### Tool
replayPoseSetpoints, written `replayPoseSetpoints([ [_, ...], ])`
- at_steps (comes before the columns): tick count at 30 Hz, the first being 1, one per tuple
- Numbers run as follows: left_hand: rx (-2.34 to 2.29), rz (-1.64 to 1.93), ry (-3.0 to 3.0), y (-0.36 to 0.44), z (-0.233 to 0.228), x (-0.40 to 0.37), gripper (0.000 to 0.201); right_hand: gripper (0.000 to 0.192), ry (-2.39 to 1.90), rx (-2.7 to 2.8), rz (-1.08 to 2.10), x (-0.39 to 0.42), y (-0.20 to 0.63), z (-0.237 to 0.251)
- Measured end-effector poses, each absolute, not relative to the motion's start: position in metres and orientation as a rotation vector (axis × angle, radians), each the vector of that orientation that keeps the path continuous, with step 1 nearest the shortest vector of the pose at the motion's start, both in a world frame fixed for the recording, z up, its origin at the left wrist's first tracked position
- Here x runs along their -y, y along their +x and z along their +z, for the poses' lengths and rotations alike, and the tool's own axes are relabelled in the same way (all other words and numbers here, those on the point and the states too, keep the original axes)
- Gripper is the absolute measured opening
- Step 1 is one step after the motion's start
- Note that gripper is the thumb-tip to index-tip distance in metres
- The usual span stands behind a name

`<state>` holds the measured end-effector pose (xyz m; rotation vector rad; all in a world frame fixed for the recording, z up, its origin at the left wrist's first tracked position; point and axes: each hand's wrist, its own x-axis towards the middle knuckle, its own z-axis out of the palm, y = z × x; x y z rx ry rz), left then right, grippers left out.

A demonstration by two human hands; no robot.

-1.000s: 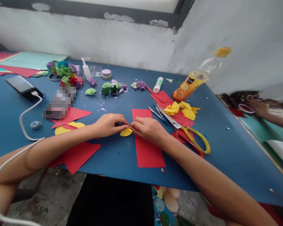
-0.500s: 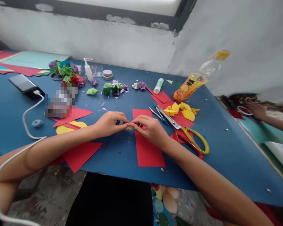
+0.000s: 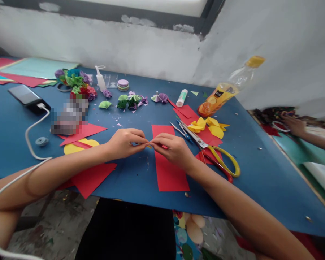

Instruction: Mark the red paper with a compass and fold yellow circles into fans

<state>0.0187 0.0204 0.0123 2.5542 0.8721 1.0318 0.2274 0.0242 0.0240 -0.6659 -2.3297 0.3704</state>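
Observation:
My left hand (image 3: 128,143) and my right hand (image 3: 172,148) meet fingertip to fingertip above the blue table (image 3: 141,180). Both are closed in a pinch on a small yellow piece (image 3: 149,146), mostly hidden by the fingers; it looks like paper. Beneath my right hand lies a red paper strip (image 3: 173,177). Red paper sheets (image 3: 93,177) and a yellow paper shape (image 3: 70,148) lie by my left forearm. To the right of my right hand, large scissors (image 3: 202,142) with yellow and red handles rest on red paper, beside folded yellow paper pieces (image 3: 215,130).
Along the back stand a glue bottle (image 3: 100,81), a glue stick (image 3: 182,98) and an orange drink bottle (image 3: 219,97). Crumpled paper flowers (image 3: 131,101) lie between them. A phone (image 3: 25,95) with a white cable is at left. Another person's hand (image 3: 295,124) shows at far right.
The fingertips have closed in, so less of the yellow piece shows between them. My left fingers are flatter and nearer together. The things on the table have not moved.

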Motion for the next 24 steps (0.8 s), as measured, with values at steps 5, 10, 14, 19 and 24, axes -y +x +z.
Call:
replayPoseSetpoints([
  [5,-0.831,1.152,2.431,0.0211,0.0144,-0.0202,0.022,0.012,-0.738,2.253,0.484,-0.024,0.2272,0.0272],
  [10,-0.841,1.293,2.364,0.0241,0.0165,-0.0193,0.02,0.014,-0.853,2.147,0.737,-0.0244,0.2258,0.0295],
  [14,-0.837,1.327,2.349,0.0249,0.0184,-0.0171,0.017,0.017,-0.905,2.083,0.856,-0.0247,0.2248,0.0302],
  [19,-0.956,1.2,2.437,0.0223,0.015,-0.0186,0.014,0.016,-0.869,2.249,0.518,-0.0256,0.2282,0.0272],
  [24,-0.899,1.296,2.721,0.0199,0.0089,-0.0215,0.016,0.015,-0.872,2.388,0.213,-0.0233,0.2296,0.023],
])
